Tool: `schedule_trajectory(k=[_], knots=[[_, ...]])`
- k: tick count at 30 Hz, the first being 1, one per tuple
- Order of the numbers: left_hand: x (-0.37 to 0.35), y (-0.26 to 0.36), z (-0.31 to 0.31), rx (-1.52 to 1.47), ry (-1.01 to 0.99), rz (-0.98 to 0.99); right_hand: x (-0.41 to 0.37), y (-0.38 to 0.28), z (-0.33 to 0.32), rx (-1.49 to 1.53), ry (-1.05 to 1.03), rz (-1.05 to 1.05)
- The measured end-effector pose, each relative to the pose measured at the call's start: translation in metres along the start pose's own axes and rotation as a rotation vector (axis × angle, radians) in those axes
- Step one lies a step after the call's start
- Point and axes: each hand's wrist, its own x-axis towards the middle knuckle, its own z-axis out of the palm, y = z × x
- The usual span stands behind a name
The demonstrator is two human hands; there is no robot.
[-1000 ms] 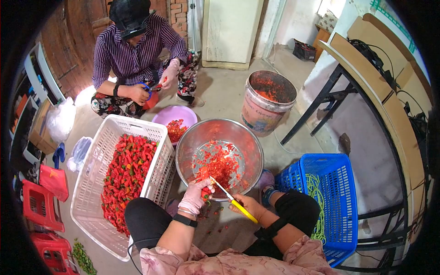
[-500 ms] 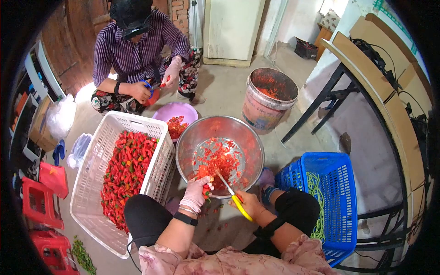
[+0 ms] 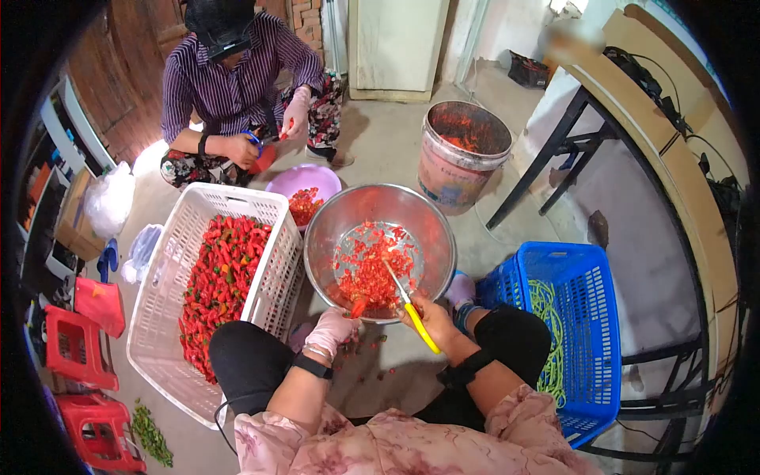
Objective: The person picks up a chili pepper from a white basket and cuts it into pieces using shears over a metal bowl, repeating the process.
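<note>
My left hand point(image 3: 332, 331), in a thin pale glove, is closed on a red pepper point(image 3: 359, 306) at the near rim of a large steel bowl point(image 3: 437, 237). My right hand point(image 3: 434, 323) grips yellow-handled scissors point(image 3: 422, 327), whose blades point forward over the bowl. Chopped red pepper pieces point(image 3: 372, 265) lie spread across the bowl's bottom. To the left, a white plastic crate point(image 3: 162, 317) holds many whole red peppers point(image 3: 226, 269), some with green or orange patches.
Opposite, a co-worker point(image 3: 229, 87) crouches with blue-handled scissors beside a purple basin point(image 3: 281, 184) of cut peppers. A stained bucket point(image 3: 455, 178) stands behind my bowl. A blue crate point(image 3: 586, 332) with green strands is at my right. Red stools point(image 3: 83, 348) stand at far left.
My left hand has drawn slightly left and down, and the pepper now lies at the bowl's rim, away from the scissors. The scissors remain in my right hand. The whole view has shifted slightly.
</note>
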Motion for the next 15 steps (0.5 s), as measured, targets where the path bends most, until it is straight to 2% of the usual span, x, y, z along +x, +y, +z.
schedule_trajectory(k=[1,2,3,5,7,9,11,13,15], knots=[[0.002,-0.001,0.0,-0.001,0.004,0.008,0.0,0.009,0.002,0.111,-0.082,0.063],[0.005,-0.005,0.002,-0.193,-0.014,0.025,0.001,0.019,0.003,0.18,-0.151,0.047],[0.007,-0.008,0.002,-0.385,-0.033,0.042,-0.001,0.008,0.0,0.176,-0.152,0.038],[0.009,-0.007,0.0,-0.462,-0.06,0.058,-0.011,-0.032,-0.004,-0.014,-0.311,0.117],[0.007,-0.004,-0.002,-0.715,-0.191,0.105,-0.014,-0.032,-0.002,0.004,-0.323,0.094],[0.006,-0.003,-0.006,-0.744,-0.201,0.064,-0.016,-0.032,-0.003,-0.028,-0.372,0.176],[0.009,-0.003,-0.006,-0.84,-0.249,0.059,-0.013,-0.03,-0.003,-0.028,-0.407,0.147],[0.003,0.003,-0.007,-0.812,-0.259,0.041,-0.01,-0.029,-0.002,-0.04,-0.546,0.164],[0.007,0.001,-0.005,-0.781,-0.271,0.02,-0.011,-0.031,-0.003,-0.118,-0.472,0.116]])
